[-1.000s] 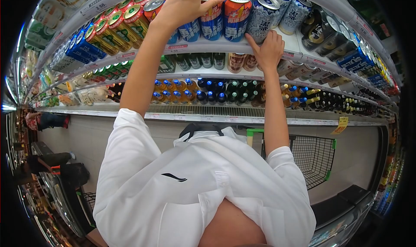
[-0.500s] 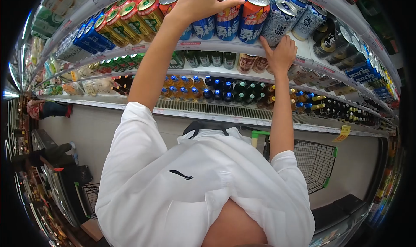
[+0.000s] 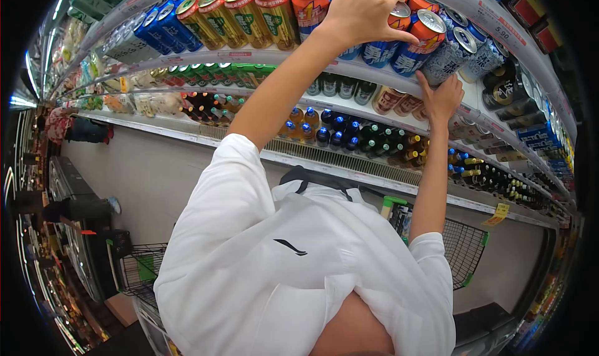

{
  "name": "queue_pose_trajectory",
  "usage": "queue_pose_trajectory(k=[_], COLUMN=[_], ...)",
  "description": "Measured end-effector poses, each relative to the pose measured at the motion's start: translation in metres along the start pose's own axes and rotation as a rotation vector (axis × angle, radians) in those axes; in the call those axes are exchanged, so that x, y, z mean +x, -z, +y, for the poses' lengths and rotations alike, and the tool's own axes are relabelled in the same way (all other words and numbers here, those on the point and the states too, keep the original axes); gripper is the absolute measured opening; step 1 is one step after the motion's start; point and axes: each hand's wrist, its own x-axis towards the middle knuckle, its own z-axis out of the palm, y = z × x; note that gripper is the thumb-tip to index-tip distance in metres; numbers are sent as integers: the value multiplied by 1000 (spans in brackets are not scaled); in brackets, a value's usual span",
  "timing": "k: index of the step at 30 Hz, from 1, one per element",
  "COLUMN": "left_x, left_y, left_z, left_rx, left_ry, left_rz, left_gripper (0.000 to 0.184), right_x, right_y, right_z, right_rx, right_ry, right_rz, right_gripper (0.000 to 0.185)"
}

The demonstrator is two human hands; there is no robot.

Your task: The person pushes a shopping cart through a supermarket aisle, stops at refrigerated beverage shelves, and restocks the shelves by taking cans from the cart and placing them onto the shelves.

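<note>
My left hand (image 3: 365, 16) reaches over the front row of the upper shelf. Its thumb and forefinger curve round the top of an orange-and-blue drink can (image 3: 379, 53); its other fingers hide part of the cans behind. Just right of that can stands a matching orange-and-blue can (image 3: 426, 34). Lower and to the right, my right hand (image 3: 444, 100) is at the shelf edge, thumb and fingers on either side of the base of a silver-and-blue can (image 3: 449, 56). That can leans slightly in the view. The exact finger contact there is partly hidden.
Gold-and-red cans (image 3: 277, 16) line the shelf at left, with black cans (image 3: 502, 91) at right. Bottles (image 3: 340, 134) fill a lower shelf. A shopping cart (image 3: 465, 250) stands at my right, and another cart (image 3: 142, 265) is at the left. Another person (image 3: 84, 209) is partly visible far left.
The view has shifted, so shelf and hands sit further right in the picture. Both hands keep nearly the same places on the cans.
</note>
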Motion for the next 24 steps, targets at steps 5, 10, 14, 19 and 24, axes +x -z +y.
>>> queue_pose_trajectory(k=[5, 10, 14, 19, 24], left_x=[-6, -14, -94, -290, -325], left_y=[-7, 7, 30, 24, 55], left_z=[-8, -1, 16, 18, -26], left_rx=[48, -30, -492, -671, -575], left_ry=[-3, -117, 52, 714, 414], left_rz=[66, 308, 367, -324, -858], left_gripper=[66, 42, 16, 17, 28], right_x=[2, -16, -74, -239, -354], right_y=[5, 15, 51, 88, 138], right_z=[-5, -5, -28, -86, -186], right_rx=[-32, -114, 33, 283, 254], right_ry=[-51, -8, -262, -696, -950], right_rz=[-98, 68, 209, -23, -566], right_gripper=[89, 90, 62, 15, 23])
